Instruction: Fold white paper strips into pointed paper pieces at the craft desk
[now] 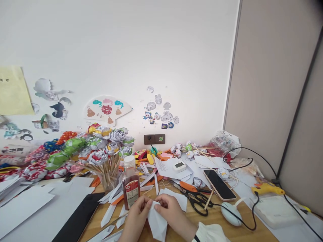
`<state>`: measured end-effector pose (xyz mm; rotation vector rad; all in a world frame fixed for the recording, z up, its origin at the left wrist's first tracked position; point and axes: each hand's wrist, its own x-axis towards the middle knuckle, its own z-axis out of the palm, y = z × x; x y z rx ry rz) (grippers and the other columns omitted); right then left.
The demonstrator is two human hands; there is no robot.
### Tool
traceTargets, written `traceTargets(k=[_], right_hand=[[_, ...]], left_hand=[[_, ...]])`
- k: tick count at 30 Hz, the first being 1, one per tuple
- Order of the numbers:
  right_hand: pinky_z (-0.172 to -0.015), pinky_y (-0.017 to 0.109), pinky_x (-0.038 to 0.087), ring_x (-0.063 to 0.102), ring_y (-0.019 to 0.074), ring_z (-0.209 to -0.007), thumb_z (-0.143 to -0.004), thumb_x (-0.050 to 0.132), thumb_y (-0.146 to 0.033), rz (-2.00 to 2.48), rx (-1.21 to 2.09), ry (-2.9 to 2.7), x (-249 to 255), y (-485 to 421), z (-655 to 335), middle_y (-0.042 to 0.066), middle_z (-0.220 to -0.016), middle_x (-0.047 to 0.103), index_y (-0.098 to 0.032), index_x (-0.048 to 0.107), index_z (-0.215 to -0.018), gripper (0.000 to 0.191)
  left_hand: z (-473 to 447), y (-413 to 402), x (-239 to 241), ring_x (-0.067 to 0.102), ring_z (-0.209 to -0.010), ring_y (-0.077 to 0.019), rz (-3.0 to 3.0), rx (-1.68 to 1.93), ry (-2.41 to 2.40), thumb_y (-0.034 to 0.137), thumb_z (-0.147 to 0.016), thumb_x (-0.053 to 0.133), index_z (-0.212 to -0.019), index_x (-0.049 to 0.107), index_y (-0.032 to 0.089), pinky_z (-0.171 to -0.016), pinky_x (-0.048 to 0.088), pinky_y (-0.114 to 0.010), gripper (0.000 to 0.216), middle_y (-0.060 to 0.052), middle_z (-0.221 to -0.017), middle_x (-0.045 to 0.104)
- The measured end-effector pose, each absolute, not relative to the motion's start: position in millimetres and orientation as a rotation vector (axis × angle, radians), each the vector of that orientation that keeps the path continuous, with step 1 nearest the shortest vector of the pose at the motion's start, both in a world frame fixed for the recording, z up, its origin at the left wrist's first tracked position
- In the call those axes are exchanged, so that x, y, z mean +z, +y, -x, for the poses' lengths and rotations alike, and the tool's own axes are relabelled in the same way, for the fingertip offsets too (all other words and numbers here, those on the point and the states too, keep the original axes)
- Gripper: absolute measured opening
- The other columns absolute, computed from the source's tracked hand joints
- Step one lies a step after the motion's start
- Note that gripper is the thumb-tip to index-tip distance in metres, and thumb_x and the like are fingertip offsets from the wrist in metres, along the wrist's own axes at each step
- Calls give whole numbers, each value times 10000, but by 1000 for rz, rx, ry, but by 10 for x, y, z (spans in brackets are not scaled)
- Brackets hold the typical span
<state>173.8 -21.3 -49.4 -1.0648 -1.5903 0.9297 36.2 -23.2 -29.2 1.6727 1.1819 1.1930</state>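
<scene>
Between my two hands hangs a folded piece of white paper (156, 220), creased down its length and tapering at the top. My left hand (140, 210) pinches its upper left edge between thumb and fingers. On the upper right edge, my right hand (170, 208) has the same kind of pinch. Just behind my left hand stands a bottle of brown liquid (130, 185) with a white cap. Black-handled scissors (199, 201) lie right of my right hand. Cut white paper strips (109, 213) are scattered left of my left hand.
Paper flowers on sticks (97, 156) fill a clear cup at the back left. A black tablet-like slab (79, 218) and paper sheets (25, 208) lie left. To the right are a phone (219, 184), a white mouse-shaped device (230, 213), a yellow glue gun (268, 190) and loose cables.
</scene>
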Motion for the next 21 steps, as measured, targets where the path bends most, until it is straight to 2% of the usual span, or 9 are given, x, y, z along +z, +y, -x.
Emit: traceTargets(k=[3, 7, 10, 12, 16, 21], right_hand=[[-510, 207, 337, 445, 114, -550, -690, 555, -172, 1072, 935, -1585, -490, -217, -1747, -31, -568, 490, -139, 608, -691, 62], [-548, 218, 367, 496, 136, -608, -713, 556, -215, 1049, 954, -1569, -462, -206, -1773, -7, -631, 549, -143, 607, -714, 89], [-600, 231, 392, 525, 149, -670, -761, 521, -276, 1007, 964, -1562, -424, -197, -1833, 11, -692, 572, -146, 602, -739, 154], [-572, 227, 400, 533, 145, -650, -778, 508, -325, 976, 1029, -1581, -414, -192, -1898, 9, -690, 572, -151, 599, -791, 197], [-448, 202, 393, 539, 134, -556, -692, 611, -362, 905, 1385, -1622, -465, -158, -2051, 2, -665, 582, -153, 562, -923, 315], [-443, 187, 372, 523, 114, -535, -630, 665, -356, 913, 1368, -1527, -536, -89, -2181, -12, -641, 567, -137, 544, -857, 337]], left_hand=[[-389, -252, -301, 460, -497, -127, -1623, 1172, 1163, 430, -689, 532, -608, 477, 188, -479, 355, -221, 262, 61, -533, 465], [-419, -246, -360, 372, -317, -91, -1576, 1113, 1156, 492, -663, 534, -607, 423, 209, -342, 267, -197, 309, 107, -420, 402], [-396, -225, -366, 396, -314, -91, -1521, 1161, 1161, 502, -674, 526, -605, 399, 217, -345, 273, -190, 319, 109, -400, 419], [-363, -205, -355, 432, -333, -97, -1461, 1199, 1163, 517, -668, 527, -613, 395, 218, -361, 305, -196, 331, 100, -410, 453], [-326, -157, -370, 501, -377, -120, -1382, 1188, 1161, 572, -619, 537, -626, 389, 222, -403, 377, -225, 381, 73, -446, 523], [-390, -137, -445, 474, -304, -112, -1353, 1021, 1098, 607, -524, 596, -624, 397, 216, -354, 353, -210, 451, 69, -341, 527]])
